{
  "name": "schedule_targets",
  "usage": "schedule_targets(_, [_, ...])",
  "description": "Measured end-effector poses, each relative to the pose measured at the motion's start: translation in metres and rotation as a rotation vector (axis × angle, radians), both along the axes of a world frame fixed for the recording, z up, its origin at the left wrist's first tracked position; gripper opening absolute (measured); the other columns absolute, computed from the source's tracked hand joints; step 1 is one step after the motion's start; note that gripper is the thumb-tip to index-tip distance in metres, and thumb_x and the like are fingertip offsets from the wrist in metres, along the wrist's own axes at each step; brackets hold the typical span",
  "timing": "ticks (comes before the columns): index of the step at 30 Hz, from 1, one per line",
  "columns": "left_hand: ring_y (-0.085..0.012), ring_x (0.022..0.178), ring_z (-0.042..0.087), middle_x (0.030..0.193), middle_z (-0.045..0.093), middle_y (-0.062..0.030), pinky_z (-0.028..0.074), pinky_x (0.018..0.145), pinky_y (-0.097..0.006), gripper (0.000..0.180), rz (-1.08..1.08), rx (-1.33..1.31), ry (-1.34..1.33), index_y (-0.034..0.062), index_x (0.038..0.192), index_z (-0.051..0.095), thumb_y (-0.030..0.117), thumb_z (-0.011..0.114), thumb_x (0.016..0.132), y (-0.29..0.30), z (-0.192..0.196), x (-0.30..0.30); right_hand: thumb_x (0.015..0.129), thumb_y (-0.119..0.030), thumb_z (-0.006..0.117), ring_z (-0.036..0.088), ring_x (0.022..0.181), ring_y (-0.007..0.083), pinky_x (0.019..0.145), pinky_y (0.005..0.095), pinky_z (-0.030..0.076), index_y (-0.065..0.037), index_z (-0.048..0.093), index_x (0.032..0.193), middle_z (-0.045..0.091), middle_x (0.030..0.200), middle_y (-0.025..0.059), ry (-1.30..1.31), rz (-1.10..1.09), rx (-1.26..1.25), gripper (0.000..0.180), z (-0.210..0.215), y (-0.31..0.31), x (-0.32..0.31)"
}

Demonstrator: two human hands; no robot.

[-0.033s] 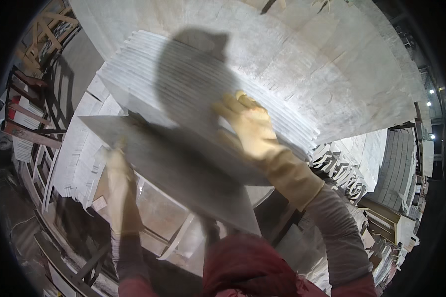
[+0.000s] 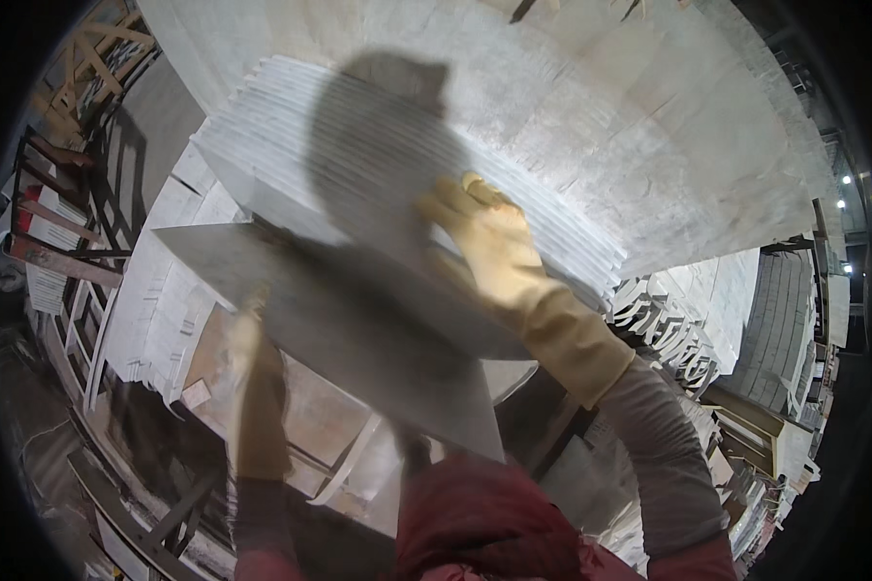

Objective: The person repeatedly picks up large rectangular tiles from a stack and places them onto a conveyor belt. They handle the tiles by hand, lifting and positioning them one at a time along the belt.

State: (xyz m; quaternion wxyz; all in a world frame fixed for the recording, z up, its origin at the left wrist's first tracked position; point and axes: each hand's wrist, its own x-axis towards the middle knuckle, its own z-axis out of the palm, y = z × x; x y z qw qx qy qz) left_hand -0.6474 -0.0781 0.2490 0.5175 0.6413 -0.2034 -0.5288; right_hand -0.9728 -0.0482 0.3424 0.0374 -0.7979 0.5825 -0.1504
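Note:
Both my hands wear pale yellow rubber gloves. A stack of thin grey slabs [image 2: 271,116] leans in front of me, its upper edges forming a ridged row. Across its front, a flat grey slab [image 2: 358,353] stands tilted, apart from the row at its left corner. My left hand [image 2: 249,353] is at the near lower edge of this slab, its fingers smeared by motion. Over the stack's upper edge, toward the right, my right hand [image 2: 484,232] has its fingers bent together and its thumb lower on the front slab's face. The fingertips are partly in shadow.
A large pale slab [image 2: 630,126] leans behind the stack. More stacked white slabs [image 2: 160,320] stand at the left, and broken-edged ones [image 2: 678,334] at the right. A reddish metal frame [image 2: 63,257] stands far left. Grey stacked strips [image 2: 775,310] are at the right.
My left hand has shifted slightly right and down along the edge of the tilted slab. My right hand has stayed almost in place.

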Motion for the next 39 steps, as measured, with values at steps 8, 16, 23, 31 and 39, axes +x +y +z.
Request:
schedule_targets(8, [-0.0321,0.118,0.065,0.134,0.064,-0.0194,0.054,0.102,-0.043,0.055,-0.076,0.368,0.108,-0.0067,0.142,0.052,0.012,0.071,0.094,0.088,0.014,0.022,0.089,-0.034,0.064,0.046,0.142,0.0482,0.12,0.0514,0.038,-0.005,0.056,0.146,0.051,0.152,0.0283,-0.039,-0.031,0.044,0.064,-0.004,0.008,-0.001])
schedule_targets(16, [-0.03,0.102,0.071,0.112,0.073,-0.0145,0.059,0.089,-0.04,0.04,-0.083,0.341,-0.046,-0.0072,0.12,0.069,0.007,0.075,0.082,0.138,0.041,0.042,0.09,-0.035,0.065,0.059,0.119,0.0403,0.105,0.0478,0.045,-0.004,0.06,0.139,0.065,0.125,0.0207,-0.089,0.046,-0.017,0.059,-0.005,0.006,-0.001])
schedule_targets(23, [-0.0355,0.088,0.073,0.102,0.074,-0.0229,0.06,0.084,-0.046,0.032,-0.435,0.039,-0.44,-0.0142,0.108,0.07,0.008,0.069,0.086,0.194,0.075,0.131,0.089,-0.034,0.061,0.06,0.116,0.0363,0.103,0.0456,0.046,-0.008,0.058,0.135,0.064,0.119,0.0167,-0.076,0.089,-0.067,0.053,-0.006,0.008,-0.002])
schedule_targets(31, [-0.0333,0.092,0.073,0.1,0.074,-0.0206,0.061,0.085,-0.046,0.023,-0.158,0.264,-0.258,-0.0123,0.1,0.072,0.001,0.066,0.083,0.246,0.102,0.209,0.1,-0.038,0.056,0.055,0.131,0.0401,0.116,0.049,0.039,-0.01,0.058,0.143,0.062,0.139,0.0209,-0.011,0.05,-0.064,0.051,-0.021,0.008,-0.009])
schedule_targets(39, [-0.0329,0.089,0.073,0.101,0.073,-0.0234,0.059,0.083,-0.041,0.05,0.074,0.46,-0.332,-0.0187,0.122,0.061,-0.01,0.073,0.074,0.245,0.031,0.216,0.102,-0.037,0.061,0.047,0.143,0.0412,0.122,0.0495,0.033,-0.015,0.059,0.145,0.057,0.149,0.021,0.024,-0.024,-0.029,0.047,-0.013,0.013,-0.001])
